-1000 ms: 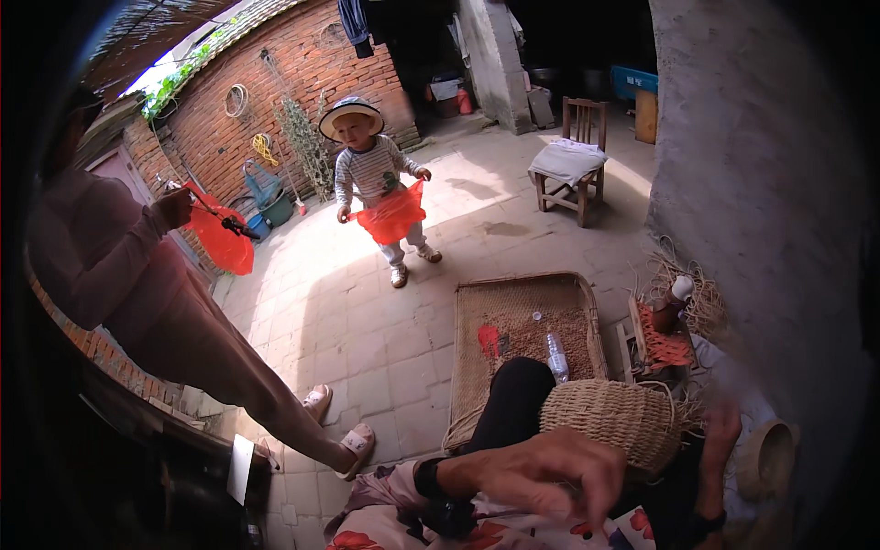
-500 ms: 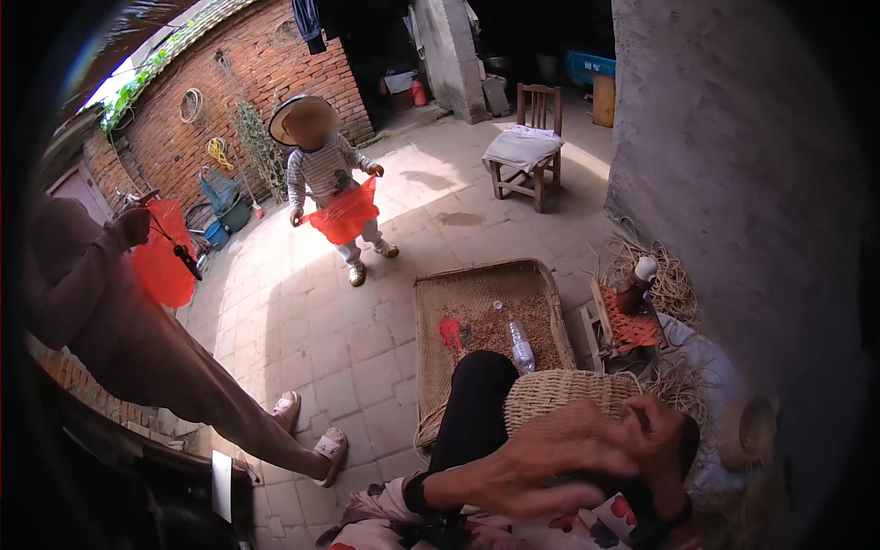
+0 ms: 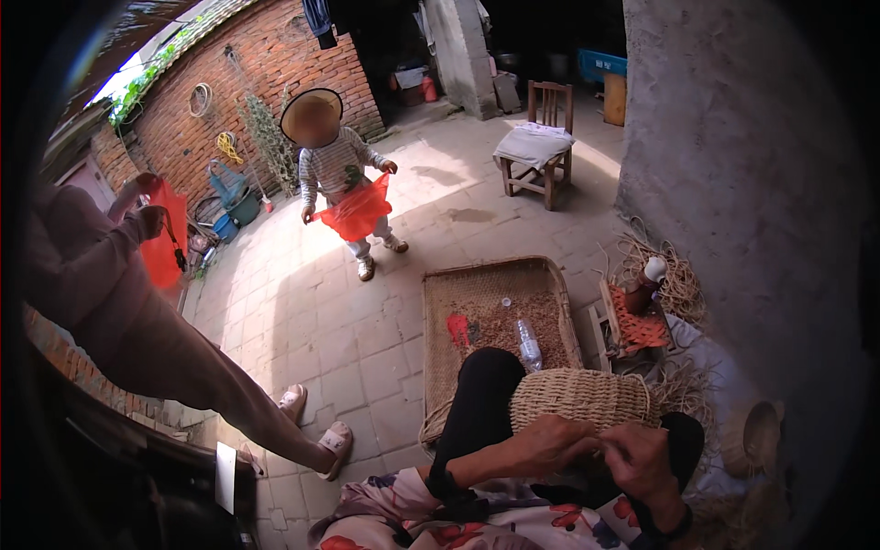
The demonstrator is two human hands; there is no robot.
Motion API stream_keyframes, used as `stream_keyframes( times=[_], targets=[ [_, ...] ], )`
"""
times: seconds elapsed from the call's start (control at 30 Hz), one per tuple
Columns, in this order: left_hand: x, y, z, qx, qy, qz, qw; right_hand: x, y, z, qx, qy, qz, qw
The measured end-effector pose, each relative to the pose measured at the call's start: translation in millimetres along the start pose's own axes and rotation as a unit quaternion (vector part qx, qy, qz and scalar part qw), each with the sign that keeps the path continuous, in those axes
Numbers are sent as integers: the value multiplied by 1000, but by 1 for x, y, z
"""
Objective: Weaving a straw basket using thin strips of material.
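1. My left hand (image 3: 547, 445) and right hand (image 3: 640, 458) are close together, fingers bent in. The tips bunch up, so I can't tell how tight they pinch or whether they have hold of anything.
2. The straw basket (image 3: 579, 398) is just past them at 12 o'clock, between my knees (image 3: 490, 390).
3. At 11 o'clock is a flat woven tray (image 3: 442, 357) with a clear bottle (image 3: 529, 348) in it.
4. At 1 o'clock is a red woven seat (image 3: 639, 332), with loose straw (image 3: 678, 298) past it.
5. At 10 o'clock stands a person in long sleeves (image 3: 73, 266).
6. Farther off, at 11 o'clock, a person in stripes (image 3: 335, 165) holds a thin red sheet (image 3: 357, 213).
7. A wooden chair (image 3: 566, 115) is far off at 12 o'clock.
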State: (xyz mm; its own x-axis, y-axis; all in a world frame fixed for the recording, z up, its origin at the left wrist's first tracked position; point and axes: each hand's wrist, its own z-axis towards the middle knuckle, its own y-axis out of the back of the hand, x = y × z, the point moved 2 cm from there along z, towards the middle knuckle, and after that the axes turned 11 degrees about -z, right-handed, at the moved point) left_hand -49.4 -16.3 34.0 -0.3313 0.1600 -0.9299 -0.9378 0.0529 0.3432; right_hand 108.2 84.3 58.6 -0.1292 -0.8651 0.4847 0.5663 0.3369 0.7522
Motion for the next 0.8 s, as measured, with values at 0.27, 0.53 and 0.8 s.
stream_keyframes(
  times=[0.27, 0.53, 0.8],
  targets=[
    [-1, 1, -5, 6, -3, -8, 1000, -1, -5, -4, 50, 18, -9, 999],
    [2, 4, -4, -17, 8, -88, 996, 5, -6, -7, -1, -9, 21, 1000],
    [12, -14, -2, -47, 86, -269, 958, 3, -11, -9, -71, 14, -28, 997]
  ],
)
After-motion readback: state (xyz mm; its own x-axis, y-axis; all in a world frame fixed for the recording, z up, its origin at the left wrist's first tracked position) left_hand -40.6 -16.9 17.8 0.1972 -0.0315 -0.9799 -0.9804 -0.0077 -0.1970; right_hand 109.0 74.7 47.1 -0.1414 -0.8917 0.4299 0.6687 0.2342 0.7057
